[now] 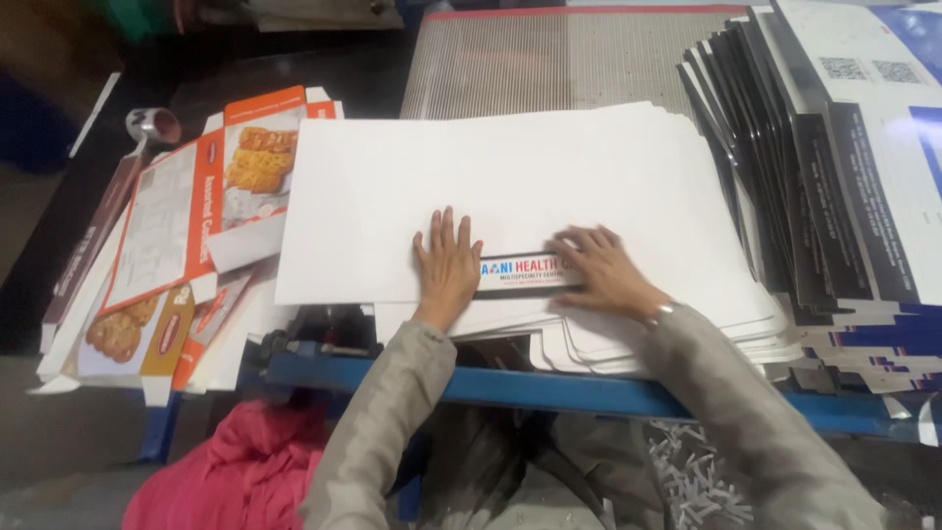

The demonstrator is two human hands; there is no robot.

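A: Printed strip (pixel 527 274), a narrow label with a dark border, lies flat on the top white sheet (pixel 510 186) near its front edge; the left hand (pixel 446 263) rests palm down at the strip's left end, fingers spread and flat, gripping nothing; the right hand (pixel 603 270) lies across its right end, fingers stretched out and pressing lightly, also closed on nothing.

B: What could go wrong from here?

A: My judgement only: the strip is small and loose on a smooth sheet, so uneven pressure from either hand could skew it; the white stack (pixel 628 339) under the sheet overhangs the blue table edge (pixel 549 390), and a push toward the person might slide the upper sheets off; the leaning pile of dark-edged printed cartons (pixel 824 186) at the right sits just beside the sheet and could slump onto it if knocked.

B: Any containers, and what is in them?

A: None standing open that I can see; the orange biscuit cartons (pixel 191 245) at the left are flattened blanks, so they hold nothing; shredded paper trimmings (pixel 692 476) lie below the table at the right, but whether they sit in a bin I cannot tell; a pink cloth (pixel 235 471) lies low at the left.
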